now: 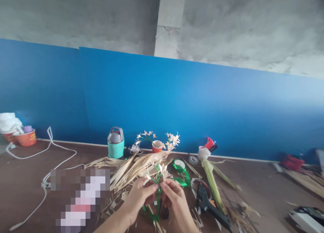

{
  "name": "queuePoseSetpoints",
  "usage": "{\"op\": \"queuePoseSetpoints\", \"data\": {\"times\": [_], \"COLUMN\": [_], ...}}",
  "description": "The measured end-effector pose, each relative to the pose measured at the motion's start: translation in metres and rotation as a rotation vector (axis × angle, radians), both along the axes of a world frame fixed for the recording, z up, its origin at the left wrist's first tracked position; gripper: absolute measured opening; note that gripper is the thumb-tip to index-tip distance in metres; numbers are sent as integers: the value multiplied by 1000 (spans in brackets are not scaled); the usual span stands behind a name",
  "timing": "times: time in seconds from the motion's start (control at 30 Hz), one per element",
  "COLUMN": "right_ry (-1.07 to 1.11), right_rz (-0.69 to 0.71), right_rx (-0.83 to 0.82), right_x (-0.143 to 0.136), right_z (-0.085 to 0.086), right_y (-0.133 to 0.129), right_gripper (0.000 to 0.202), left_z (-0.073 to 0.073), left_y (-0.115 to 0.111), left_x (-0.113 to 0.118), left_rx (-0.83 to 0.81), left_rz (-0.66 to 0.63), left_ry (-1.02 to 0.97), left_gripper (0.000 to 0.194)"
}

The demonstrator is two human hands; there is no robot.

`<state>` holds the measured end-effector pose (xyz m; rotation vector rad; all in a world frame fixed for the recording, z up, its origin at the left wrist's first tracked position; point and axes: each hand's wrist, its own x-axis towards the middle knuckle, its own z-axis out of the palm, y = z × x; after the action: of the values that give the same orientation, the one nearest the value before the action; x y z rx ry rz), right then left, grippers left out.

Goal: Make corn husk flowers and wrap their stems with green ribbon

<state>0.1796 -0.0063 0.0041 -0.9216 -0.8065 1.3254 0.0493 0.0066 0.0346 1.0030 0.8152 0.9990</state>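
Low in the middle, my left hand (pixel 143 194) and my right hand (pixel 174 197) meet at a green-wrapped flower stem (pixel 158 172). Thumbs and fingers of both hands are closed on it at about the same height. Pale husk-like flowers (pixel 164 172) stand out on both sides of its top. Green ribbon (pixel 152 216) hangs below the hands, and its exact join to the stem is hidden. Just beyond the right hand lies a roll of green ribbon (pixel 181 165). A black glue gun (pixel 211 207) rests to the right of that hand.
Dried corn husks (pixel 141 164) spread behind the hands. An orange cup (pixel 157 146) holds finished flower sprays near the blue partition (pixel 152 101). A teal flask (pixel 115 143) stands left of it. White cable (pixel 57 165) runs along the left; a pale green stalk (pixel 212 184) lies right.
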Motion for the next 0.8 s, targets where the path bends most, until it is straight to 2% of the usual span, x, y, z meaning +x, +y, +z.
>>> {"op": "queuePoseSetpoints", "data": {"times": [0.33, 0.5, 0.63, 0.8], "right_ry": [86, 54, -121, -485], "right_rz": [51, 47, -2, -123], "right_rx": [-4, 18, 68, 316], "right_x": [0, 0, 0, -1], "right_z": [6, 5, 2, 3], "right_y": [-3, -3, -2, -5], "right_gripper": [31, 28, 27, 11], "left_z": [-4, -6, -6, -7], "left_y": [4, 5, 4, 4], "left_x": [-2, 1, 3, 2], "left_rx": [25, -46, -103, -103], "left_rz": [-111, -38, 17, 75], "left_ry": [-62, -107, -136, -56], "left_gripper": [32, 27, 26, 25]}}
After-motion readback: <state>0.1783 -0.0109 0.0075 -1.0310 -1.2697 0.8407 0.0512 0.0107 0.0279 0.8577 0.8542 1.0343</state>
